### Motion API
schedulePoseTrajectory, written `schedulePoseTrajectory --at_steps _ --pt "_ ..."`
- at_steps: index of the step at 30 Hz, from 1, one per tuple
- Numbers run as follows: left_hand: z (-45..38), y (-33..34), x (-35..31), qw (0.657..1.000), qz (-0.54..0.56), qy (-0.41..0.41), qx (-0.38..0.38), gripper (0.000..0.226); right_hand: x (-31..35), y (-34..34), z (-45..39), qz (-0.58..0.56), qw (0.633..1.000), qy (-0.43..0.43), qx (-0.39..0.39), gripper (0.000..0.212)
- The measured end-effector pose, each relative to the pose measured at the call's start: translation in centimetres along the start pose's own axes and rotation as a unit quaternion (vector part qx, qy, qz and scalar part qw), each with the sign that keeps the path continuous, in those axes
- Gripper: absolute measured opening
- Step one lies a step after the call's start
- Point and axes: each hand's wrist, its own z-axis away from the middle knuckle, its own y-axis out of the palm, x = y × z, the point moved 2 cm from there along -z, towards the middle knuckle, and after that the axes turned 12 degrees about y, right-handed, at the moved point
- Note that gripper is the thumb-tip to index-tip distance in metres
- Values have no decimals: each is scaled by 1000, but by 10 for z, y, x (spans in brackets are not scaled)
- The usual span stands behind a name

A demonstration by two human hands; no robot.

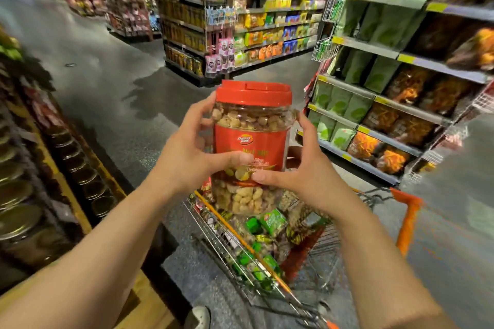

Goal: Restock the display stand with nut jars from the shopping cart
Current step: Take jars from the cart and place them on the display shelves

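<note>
Both hands, left hand [187, 147] & right hand [302, 168], grip clear plastic red-lidded nut jar [251, 141] mid-frame above wire cart [267, 262]. Prob heavy, rigid, slick; hold label band.

2 bare forearms reach into view from the bottom corners, with no sleeves visible on either one up to the frame edge. The left hand [187, 152] and the right hand [304, 168] wear no gloves, rings, watch or bracelet that can be seen. The fingernails are short and unpainted. At the bottom edge, between the forearms, the rounded toe of 1 light-coloured shoe [197, 316] shows; its details are blurred.
</note>
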Motion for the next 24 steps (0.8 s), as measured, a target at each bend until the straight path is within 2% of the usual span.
schedulePoseTrajectory --at_steps 5,10,14,21,24 --pt "49 25 -40 999 -26 -5 -23 106 -11 -19 57 -3 999 -28 26 130" --pt "91 20 -80 996 -74 -26 -53 100 -4 -14 93 -1 997 -52 60 131" --pt "124 2 -109 991 -103 -28 -82 102 8 7 110 0 992 -74 104 133" --pt "184 -38 -156 980 -109 -34 -161 98 35 58 137 -35 973 -134 183 123" --pt "218 -57 -177 970 -143 -41 -193 99 48 85 153 -34 960 -159 226 130"
